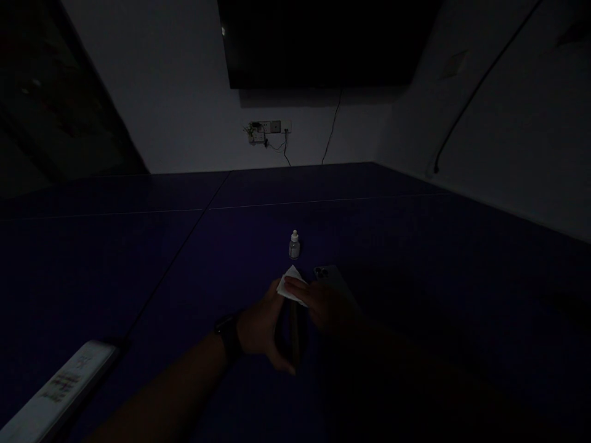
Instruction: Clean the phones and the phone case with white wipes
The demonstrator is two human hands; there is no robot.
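Observation:
My left hand [262,323], with a dark band at its wrist, curls its thumb and fingers around a dark slim object [294,335]. The dim light hides what kind of thing it is. A folded white cloth [290,291] lies under the fingers of my right hand [323,301], which presses it against the far end of that object. Just beyond the cloth stands a small clear bottle [294,248] with a white cap and label. Partly covered by my right hand, a phone [339,280] lies with its camera lenses facing up.
The dark blue table [249,227] has seams across it. At the lower left rests a long white box [60,391] with coloured print. On the far wall are a black screen [323,43], sockets [265,127] and hanging cables [331,126].

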